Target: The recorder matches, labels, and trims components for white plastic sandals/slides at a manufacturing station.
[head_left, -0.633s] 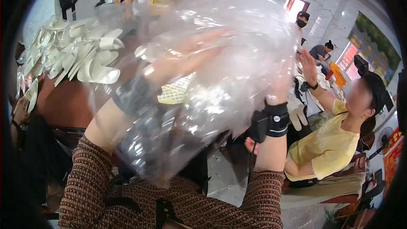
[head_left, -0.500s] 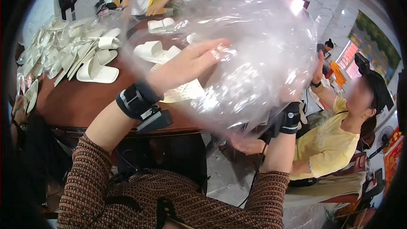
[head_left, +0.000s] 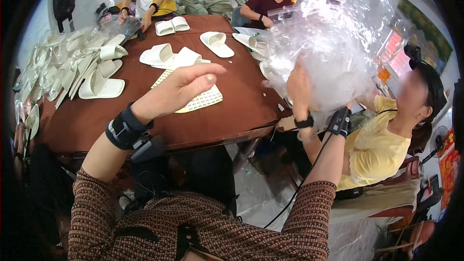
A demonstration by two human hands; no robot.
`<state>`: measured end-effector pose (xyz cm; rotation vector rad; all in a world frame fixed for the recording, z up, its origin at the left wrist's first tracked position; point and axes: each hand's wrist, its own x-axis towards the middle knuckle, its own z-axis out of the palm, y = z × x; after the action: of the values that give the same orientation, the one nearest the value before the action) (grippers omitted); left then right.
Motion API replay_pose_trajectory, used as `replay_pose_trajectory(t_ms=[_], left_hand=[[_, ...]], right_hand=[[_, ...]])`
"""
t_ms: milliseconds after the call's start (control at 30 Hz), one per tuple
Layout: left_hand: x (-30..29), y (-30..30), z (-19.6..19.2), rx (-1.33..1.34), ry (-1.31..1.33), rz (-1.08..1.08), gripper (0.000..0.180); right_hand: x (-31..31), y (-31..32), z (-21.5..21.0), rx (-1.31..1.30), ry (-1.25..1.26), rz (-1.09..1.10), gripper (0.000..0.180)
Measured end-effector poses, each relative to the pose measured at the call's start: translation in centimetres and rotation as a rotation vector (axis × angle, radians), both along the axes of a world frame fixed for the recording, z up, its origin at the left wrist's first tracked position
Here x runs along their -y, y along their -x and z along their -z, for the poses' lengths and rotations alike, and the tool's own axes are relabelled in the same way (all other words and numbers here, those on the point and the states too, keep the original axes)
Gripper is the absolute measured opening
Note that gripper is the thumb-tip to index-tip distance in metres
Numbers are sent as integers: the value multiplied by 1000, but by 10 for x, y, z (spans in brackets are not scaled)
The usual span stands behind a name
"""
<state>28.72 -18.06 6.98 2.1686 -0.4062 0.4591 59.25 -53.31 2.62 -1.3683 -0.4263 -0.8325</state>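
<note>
One clear plastic bag [head_left: 328, 53] in right hand [head_left: 338, 94] grip, left hand [head_left: 181, 87] open, empty.

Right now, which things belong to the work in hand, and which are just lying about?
In hand:
- plastic bag, held up by the right hand
- left hand, empty, raised over the table

Lying about:
- white slippers
- sticker sheet
- bagged slippers

The clear plastic bag [head_left: 328, 53] is crinkling and catching glossy highlights where the right hand [head_left: 299, 89] is gripping it. The tabletop [head_left: 241, 96] is showing smooth, dark reddish wood with a dull sheen. The white slippers [head_left: 101, 87] are looking like matt, soft foam. The sheet of stickers [head_left: 200, 100] is lying flat as pale paper.
</note>
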Motion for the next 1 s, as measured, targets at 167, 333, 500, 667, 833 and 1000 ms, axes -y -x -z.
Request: replay_pose_trajectory(t_ms=[167, 333, 500, 667, 833, 1000], left_hand=[[-10, 8, 14, -20, 98, -48, 36], [-29, 23, 25, -28, 78, -92, 36], [-59, 49, 29, -53, 92, -169, 38], [-82, 82, 31, -120, 103, -342, 39], [-101, 107, 35, -61, 140, -434, 42], [-122, 138, 48, -46, 113, -558, 39]], right_hand=[[44, -31, 6, -74, -110, 70, 23], [63, -71, 1, -138, -227, 117, 23], [120, -93, 10, -212, -332, 163, 23], [100, -77, 29, -21, -277, 464, 31], [34, -29, 21, -22, -113, 250, 29], [-77, 10, 30, 9, 68, -86, 27]])
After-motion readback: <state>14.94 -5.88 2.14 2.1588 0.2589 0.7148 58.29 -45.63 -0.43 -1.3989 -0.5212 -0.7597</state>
